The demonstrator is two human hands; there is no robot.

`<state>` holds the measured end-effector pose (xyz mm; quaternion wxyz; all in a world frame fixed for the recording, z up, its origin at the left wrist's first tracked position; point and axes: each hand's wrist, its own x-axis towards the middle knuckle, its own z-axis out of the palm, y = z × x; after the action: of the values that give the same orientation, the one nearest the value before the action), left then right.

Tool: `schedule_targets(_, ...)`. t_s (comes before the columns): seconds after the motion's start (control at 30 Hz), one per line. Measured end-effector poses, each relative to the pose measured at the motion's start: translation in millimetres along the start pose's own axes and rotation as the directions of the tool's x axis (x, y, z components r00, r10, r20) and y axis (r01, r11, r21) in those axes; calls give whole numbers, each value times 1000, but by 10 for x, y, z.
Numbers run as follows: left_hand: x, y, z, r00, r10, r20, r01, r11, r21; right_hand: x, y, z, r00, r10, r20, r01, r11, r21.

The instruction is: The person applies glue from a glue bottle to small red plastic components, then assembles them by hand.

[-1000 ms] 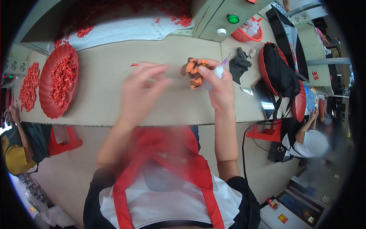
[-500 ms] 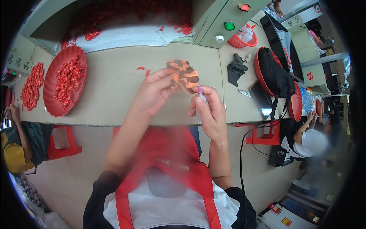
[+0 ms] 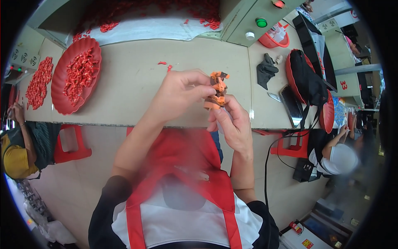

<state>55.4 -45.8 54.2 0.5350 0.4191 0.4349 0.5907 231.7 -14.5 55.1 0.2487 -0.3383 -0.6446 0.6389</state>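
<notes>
Over the near part of the table, my left hand (image 3: pixel 180 93) pinches an orange-and-brown patterned piece (image 3: pixel 218 88) between thumb and fingers. The piece looks bunched and upright, seen nearly edge-on; its exact kind does not show. My right hand (image 3: pixel 233 126) is closed just below, its fingertips at the piece's lower end. Within its curled fingers sits a small pale squeeze bottle (image 3: pixel 220 124), mostly hidden; its tip is not visible. A few small red pieces (image 3: pixel 166 64) lie on the table beyond my left hand.
At left, a red scalloped tray (image 3: pixel 62 106) holds small red pieces, with another red pile (image 3: pixel 38 85) beside it. A grey-green machine (image 3: pixel 257 20) with buttons stands at the back. A dark cloth (image 3: pixel 265 72), phone (image 3: pixel 291 106), black bag (image 3: pixel 306 79) and red basket (image 3: pixel 275 40) lie right.
The patterned piece has turned from showing its broad face to a bunched, narrow side and shifted right. My left hand followed it. The bottle's purple tip has gone out of sight.
</notes>
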Motion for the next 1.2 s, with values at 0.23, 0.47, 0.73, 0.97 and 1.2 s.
schedule_targets(0.23,58,45,-36,988,-36,-149,45,997,56,-128,154,-90,1000,17,25,-19,998,62)
schedule_targets(0.47,921,-304,299,981,191,-35,-141,823,550,-79,186,-98,975,-69,-211,106,979,174)
schedule_targets(0.73,1522,48,-1428,761,634,-138,56,147,987,61,319,-308,970,-43,-237,60,996,69)
schedule_targets(0.97,1709,258,-2722,829,435,-352,436,-106,894,211,192,-57,987,-68,-143,73,997,32)
schedule_targets(1.2,1704,314,-2686,787,490,-374,534,-239,811,491,-146,-5,976,-207,-69,195,969,-152)
